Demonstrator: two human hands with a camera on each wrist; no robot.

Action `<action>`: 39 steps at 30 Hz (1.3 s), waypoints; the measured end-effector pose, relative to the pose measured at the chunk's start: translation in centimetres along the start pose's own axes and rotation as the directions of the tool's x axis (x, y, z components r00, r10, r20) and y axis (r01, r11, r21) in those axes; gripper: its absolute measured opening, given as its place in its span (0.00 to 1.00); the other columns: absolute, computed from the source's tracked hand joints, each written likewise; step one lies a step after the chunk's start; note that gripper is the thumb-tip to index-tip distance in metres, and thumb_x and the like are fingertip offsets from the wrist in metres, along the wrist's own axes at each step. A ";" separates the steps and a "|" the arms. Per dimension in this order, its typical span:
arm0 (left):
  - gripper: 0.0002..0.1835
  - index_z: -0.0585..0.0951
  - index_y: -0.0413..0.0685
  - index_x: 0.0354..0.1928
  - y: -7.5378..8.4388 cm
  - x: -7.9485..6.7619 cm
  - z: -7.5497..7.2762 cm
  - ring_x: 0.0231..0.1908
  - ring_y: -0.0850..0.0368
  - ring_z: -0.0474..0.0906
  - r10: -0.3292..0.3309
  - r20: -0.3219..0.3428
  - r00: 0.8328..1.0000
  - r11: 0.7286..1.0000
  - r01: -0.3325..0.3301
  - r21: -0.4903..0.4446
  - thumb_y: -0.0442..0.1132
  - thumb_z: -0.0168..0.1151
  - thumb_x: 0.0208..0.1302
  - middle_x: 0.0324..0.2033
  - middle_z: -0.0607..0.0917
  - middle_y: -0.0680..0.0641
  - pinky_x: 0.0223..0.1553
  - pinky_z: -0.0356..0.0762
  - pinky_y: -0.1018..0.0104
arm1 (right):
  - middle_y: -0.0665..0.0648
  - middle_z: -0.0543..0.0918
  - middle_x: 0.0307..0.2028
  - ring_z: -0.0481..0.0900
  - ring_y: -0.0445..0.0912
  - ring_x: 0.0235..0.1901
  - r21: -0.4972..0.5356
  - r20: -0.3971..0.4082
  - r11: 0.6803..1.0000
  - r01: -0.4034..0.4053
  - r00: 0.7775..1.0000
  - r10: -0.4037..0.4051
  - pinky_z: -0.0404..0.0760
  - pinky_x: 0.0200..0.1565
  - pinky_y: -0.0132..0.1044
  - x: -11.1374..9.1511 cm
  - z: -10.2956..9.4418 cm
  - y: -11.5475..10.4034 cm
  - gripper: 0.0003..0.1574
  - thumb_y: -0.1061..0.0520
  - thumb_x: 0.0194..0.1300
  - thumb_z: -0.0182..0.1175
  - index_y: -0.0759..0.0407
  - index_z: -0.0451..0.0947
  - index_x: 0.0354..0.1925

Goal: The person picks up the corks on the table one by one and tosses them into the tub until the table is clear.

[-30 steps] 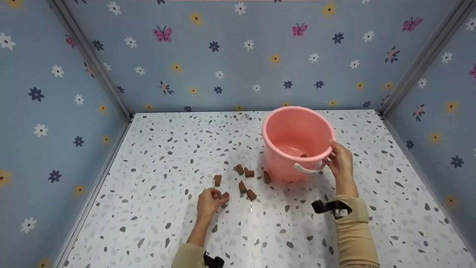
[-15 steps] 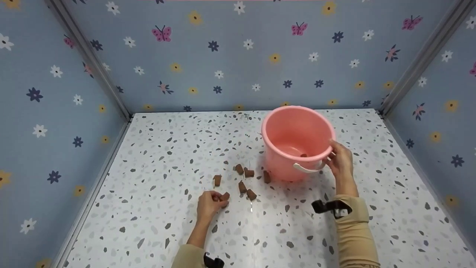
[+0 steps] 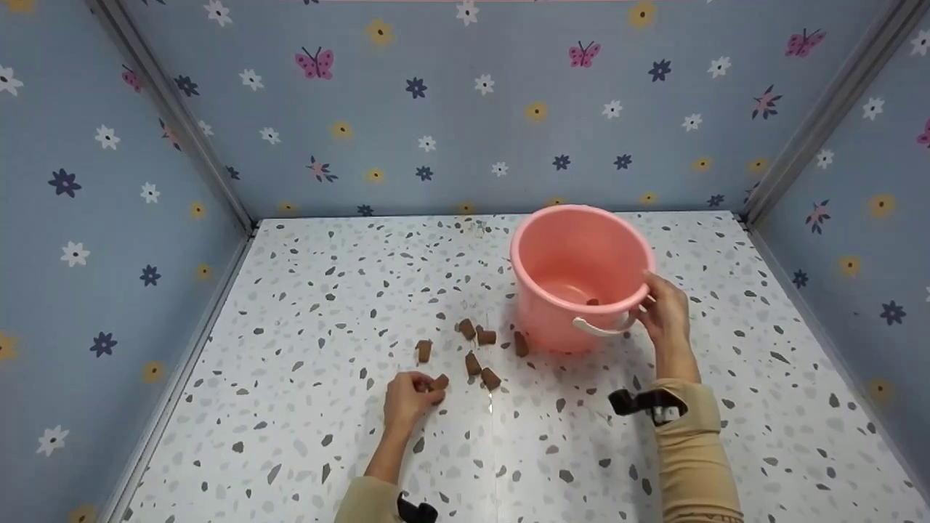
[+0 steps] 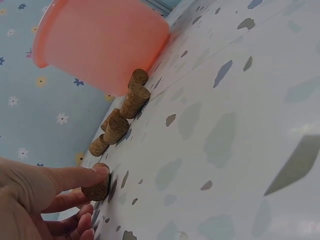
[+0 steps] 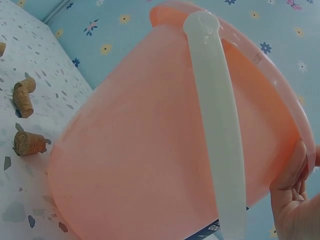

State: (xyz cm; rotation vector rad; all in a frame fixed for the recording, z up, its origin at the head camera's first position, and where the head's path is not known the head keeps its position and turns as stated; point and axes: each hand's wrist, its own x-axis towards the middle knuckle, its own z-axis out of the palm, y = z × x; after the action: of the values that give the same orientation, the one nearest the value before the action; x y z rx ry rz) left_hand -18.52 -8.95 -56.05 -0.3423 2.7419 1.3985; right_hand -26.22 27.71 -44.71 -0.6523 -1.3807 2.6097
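The left hand (image 3: 409,399) pinches a cork (image 3: 439,382) between its thumb and fingertips, low over the middle of the surface (image 3: 327,290), left of the bucket; whether that cork touches the surface cannot be told. The remaining fingers are loosely bent beneath it in the left wrist view.

The right hand (image 3: 665,309) grips the rim of a pink plastic bucket (image 3: 541,319) on its right side, with digits on both sides of the lip. The bucket stands upright toward the back edge of the surface, nearer the back right corner than the back left one. Its white handle (image 3: 596,330) hangs down the near side, and the right wrist view shows part of a dark label (image 5: 206,231) on the wall. A brown piece (image 3: 593,301) shows inside, mostly hidden by the near rim.

Six more corks lie about mid-surface: one (image 3: 521,343) right at the bucket's base, a pair (image 3: 486,336) close together to its left, another pair (image 3: 490,378) nearer the front edge, and a single one (image 3: 423,351) just beyond the left hand. Blue flowered panels (image 3: 450,109) rise behind and at both sides.
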 end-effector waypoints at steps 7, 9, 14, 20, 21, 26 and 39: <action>0.09 0.81 0.40 0.26 0.0 0.0 0.0 0.18 0.60 0.66 -0.001 -0.011 1.000 1.000 0.001 -0.003 0.36 0.69 0.40 0.16 0.74 0.50 0.20 0.63 0.68 | 0.55 0.75 0.22 0.74 0.44 0.21 -0.014 -0.012 1.000 -0.007 1.000 0.007 0.72 0.20 0.32 0.1 0.1 0.0 0.11 0.61 0.57 0.58 0.67 0.69 0.37; 0.09 0.81 0.40 0.26 0.1 -0.1 0.1 0.18 0.60 0.66 0.005 -0.013 1.000 1.000 -0.005 -0.007 0.36 0.69 0.41 0.17 0.74 0.50 0.20 0.63 0.68 | 0.55 0.75 0.21 0.74 0.44 0.21 -0.015 -0.017 1.000 -0.007 1.000 0.007 0.72 0.20 0.32 0.1 0.1 0.1 0.10 0.62 0.58 0.57 0.67 0.69 0.36; 0.09 0.81 0.39 0.26 0.3 -0.2 0.1 0.19 0.60 0.68 0.038 -0.020 0.999 0.999 -0.039 -0.023 0.36 0.69 0.42 0.18 0.76 0.50 0.20 0.65 0.68 | 0.55 0.75 0.21 0.74 0.44 0.21 -0.028 -0.017 1.000 0.001 1.000 -0.001 0.72 0.20 0.32 0.0 0.1 0.1 0.10 0.61 0.59 0.56 0.67 0.69 0.35; 0.09 0.81 0.40 0.27 1.2 -0.1 0.0 0.18 0.60 0.69 0.059 -0.025 0.998 0.997 -0.060 -0.053 0.36 0.69 0.43 0.18 0.76 0.49 0.18 0.66 0.69 | 0.55 0.75 0.21 0.74 0.44 0.22 -0.032 -0.011 0.999 -0.003 1.000 0.002 0.72 0.21 0.32 -0.3 0.1 0.0 0.09 0.61 0.58 0.57 0.66 0.69 0.35; 0.09 0.81 0.40 0.27 1.4 0.0 -0.1 0.18 0.60 0.69 0.067 -0.027 0.997 0.996 -0.069 -0.055 0.36 0.69 0.43 0.18 0.76 0.49 0.18 0.66 0.69 | 0.55 0.75 0.21 0.74 0.45 0.22 -0.030 -0.016 1.000 -0.001 1.000 0.000 0.72 0.20 0.32 -0.2 0.1 0.0 0.09 0.61 0.58 0.58 0.66 0.69 0.34; 0.09 0.81 0.39 0.27 2.8 0.1 -0.4 0.21 0.59 0.70 0.143 -0.057 0.988 0.988 -0.145 -0.044 0.35 0.70 0.42 0.20 0.77 0.46 0.21 0.67 0.67 | 0.55 0.75 0.21 0.75 0.46 0.22 0.006 0.012 1.000 0.029 1.000 -0.029 0.72 0.20 0.33 1.4 -1.0 0.8 0.10 0.61 0.53 0.62 0.65 0.72 0.31; 0.10 0.82 0.39 0.28 6.0 0.5 -0.9 0.25 0.57 0.71 0.216 -0.065 0.974 0.974 -0.220 -0.053 0.36 0.70 0.42 0.24 0.79 0.45 0.26 0.69 0.66 | 0.53 0.74 0.18 0.74 0.44 0.20 0.009 -0.002 1.000 -0.015 1.000 0.015 0.72 0.21 0.32 -0.3 0.3 -0.3 0.04 0.63 0.58 0.56 0.64 0.73 0.29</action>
State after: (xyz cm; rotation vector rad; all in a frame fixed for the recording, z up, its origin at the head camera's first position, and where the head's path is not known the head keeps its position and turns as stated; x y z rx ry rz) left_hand -20.27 -6.37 -50.85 -0.0861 2.8631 1.5461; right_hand -26.05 27.56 -44.28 -0.6670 -1.3680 2.6241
